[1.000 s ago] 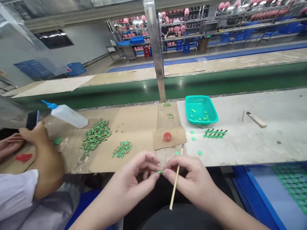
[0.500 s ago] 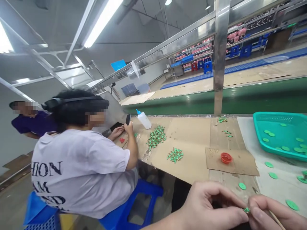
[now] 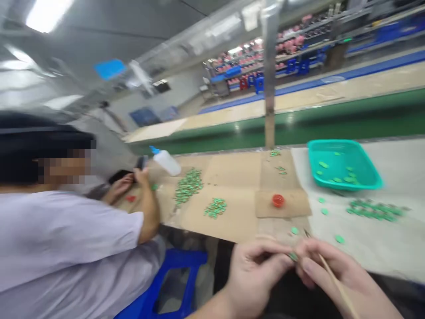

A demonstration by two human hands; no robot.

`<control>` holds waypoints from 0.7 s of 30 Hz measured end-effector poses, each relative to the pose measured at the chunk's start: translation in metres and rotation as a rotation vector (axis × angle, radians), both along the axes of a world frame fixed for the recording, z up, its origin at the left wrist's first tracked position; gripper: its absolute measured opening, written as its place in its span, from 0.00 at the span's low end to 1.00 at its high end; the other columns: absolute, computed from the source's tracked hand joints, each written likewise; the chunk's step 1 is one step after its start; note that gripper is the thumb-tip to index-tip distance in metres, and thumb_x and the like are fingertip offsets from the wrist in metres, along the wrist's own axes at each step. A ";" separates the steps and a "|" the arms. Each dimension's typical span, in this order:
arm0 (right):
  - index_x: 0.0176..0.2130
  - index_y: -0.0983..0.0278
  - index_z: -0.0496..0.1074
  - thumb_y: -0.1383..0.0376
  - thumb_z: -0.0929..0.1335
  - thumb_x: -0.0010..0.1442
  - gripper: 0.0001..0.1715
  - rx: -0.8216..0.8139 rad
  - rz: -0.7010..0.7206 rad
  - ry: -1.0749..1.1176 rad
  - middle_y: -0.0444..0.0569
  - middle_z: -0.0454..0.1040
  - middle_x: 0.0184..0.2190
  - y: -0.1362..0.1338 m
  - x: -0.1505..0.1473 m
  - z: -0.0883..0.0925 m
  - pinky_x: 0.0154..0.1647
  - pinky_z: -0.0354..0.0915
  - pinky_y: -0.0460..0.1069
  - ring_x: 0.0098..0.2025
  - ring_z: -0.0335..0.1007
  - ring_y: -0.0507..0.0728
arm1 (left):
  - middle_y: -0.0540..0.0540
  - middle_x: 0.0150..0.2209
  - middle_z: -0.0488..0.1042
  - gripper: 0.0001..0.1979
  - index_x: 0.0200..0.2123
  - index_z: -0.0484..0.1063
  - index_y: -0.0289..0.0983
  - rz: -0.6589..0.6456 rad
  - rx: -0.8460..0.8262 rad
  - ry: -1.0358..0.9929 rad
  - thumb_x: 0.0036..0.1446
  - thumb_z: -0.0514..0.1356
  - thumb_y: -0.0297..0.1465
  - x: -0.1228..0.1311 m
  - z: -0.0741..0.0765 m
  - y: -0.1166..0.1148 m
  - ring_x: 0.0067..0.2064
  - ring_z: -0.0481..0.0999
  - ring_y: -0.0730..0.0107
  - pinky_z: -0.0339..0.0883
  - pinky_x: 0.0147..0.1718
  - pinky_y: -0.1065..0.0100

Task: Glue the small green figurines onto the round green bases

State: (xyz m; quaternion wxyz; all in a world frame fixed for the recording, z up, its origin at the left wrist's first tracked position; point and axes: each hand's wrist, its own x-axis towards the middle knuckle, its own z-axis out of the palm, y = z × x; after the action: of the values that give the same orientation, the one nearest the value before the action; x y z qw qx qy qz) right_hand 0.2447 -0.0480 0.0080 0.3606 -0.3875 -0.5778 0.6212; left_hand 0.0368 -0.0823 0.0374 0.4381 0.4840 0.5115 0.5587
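Observation:
My left hand [image 3: 257, 270] and my right hand [image 3: 327, 268] meet at the near table edge and pinch one small green piece [image 3: 293, 256] between their fingertips. A thin wooden stick [image 3: 335, 281] also lies in my right hand, slanting down to the right. Loose green discs [image 3: 294, 230] rest on the table just beyond my fingers. A small red cap [image 3: 278, 200] sits on a cardboard piece [image 3: 292, 204]. The whole picture is smeared by motion.
A teal basket [image 3: 345, 181] with green discs stands at the right, a row of green pieces [image 3: 375, 209] in front of it. Piles of green parts [image 3: 187, 186] lie on cardboard. A person in a white shirt [image 3: 66, 248] sits at my left beside a white bottle [image 3: 166, 162].
The view swung left and up, then partly back right. My hands stayed together on the green piece with the stick in the right hand.

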 end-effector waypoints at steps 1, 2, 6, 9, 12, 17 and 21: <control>0.50 0.56 0.85 0.44 0.75 0.76 0.20 0.047 -0.053 -0.017 0.52 0.88 0.38 0.003 0.005 0.006 0.42 0.87 0.53 0.39 0.89 0.63 | 0.39 0.36 0.90 0.25 0.37 0.93 0.42 0.025 -0.029 0.012 0.62 0.79 0.59 -0.006 0.002 0.002 0.38 0.90 0.60 0.86 0.41 0.65; 0.59 0.56 0.83 0.49 0.73 0.79 0.19 0.114 -0.119 -0.056 0.53 0.89 0.44 0.007 0.011 0.011 0.50 0.88 0.54 0.46 0.91 0.63 | 0.40 0.38 0.90 0.23 0.38 0.92 0.42 0.053 -0.052 0.026 0.62 0.79 0.57 -0.012 0.002 0.006 0.39 0.90 0.60 0.87 0.43 0.65; 0.76 0.57 0.73 0.62 0.64 0.84 0.27 0.428 -0.184 -0.254 0.56 0.87 0.58 0.028 0.030 0.019 0.58 0.86 0.57 0.56 0.88 0.60 | 0.42 0.40 0.92 0.19 0.40 0.92 0.42 0.049 -0.119 0.152 0.62 0.80 0.52 -0.032 -0.010 0.034 0.41 0.91 0.58 0.89 0.43 0.64; 0.69 0.58 0.75 0.67 0.61 0.84 0.22 0.532 -0.167 -0.331 0.50 0.86 0.47 0.043 0.038 0.015 0.50 0.84 0.54 0.45 0.86 0.57 | 0.42 0.43 0.92 0.17 0.39 0.92 0.43 0.001 -0.130 0.278 0.61 0.80 0.50 -0.031 -0.018 0.052 0.41 0.92 0.56 0.89 0.43 0.63; 0.65 0.56 0.67 0.70 0.62 0.83 0.17 0.534 -0.189 -0.296 0.42 0.83 0.39 0.053 0.036 0.006 0.35 0.77 0.49 0.31 0.79 0.52 | 0.42 0.42 0.92 0.17 0.39 0.92 0.43 -0.046 -0.135 0.370 0.62 0.78 0.50 -0.023 -0.022 0.063 0.38 0.90 0.57 0.89 0.39 0.63; 0.68 0.56 0.57 0.70 0.65 0.82 0.21 0.512 -0.206 -0.168 0.43 0.87 0.42 0.062 0.031 -0.007 0.46 0.81 0.51 0.42 0.90 0.56 | 0.44 0.41 0.92 0.16 0.41 0.92 0.45 -0.091 -0.103 0.494 0.66 0.75 0.50 -0.013 -0.033 0.075 0.40 0.90 0.56 0.90 0.47 0.58; 0.58 0.58 0.70 0.65 0.67 0.85 0.05 0.498 -0.215 -0.162 0.50 0.90 0.49 0.065 0.036 -0.009 0.56 0.83 0.52 0.54 0.91 0.58 | 0.47 0.43 0.92 0.12 0.42 0.92 0.48 -0.087 0.011 0.649 0.71 0.72 0.47 -0.012 -0.038 0.074 0.41 0.90 0.59 0.87 0.46 0.61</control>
State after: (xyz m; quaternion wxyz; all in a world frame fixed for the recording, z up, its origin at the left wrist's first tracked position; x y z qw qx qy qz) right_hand 0.2804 0.0170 -0.0008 0.4612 -0.3944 -0.6953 0.3851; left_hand 0.0245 -0.0080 -0.0006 0.2728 0.6607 0.6002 0.3589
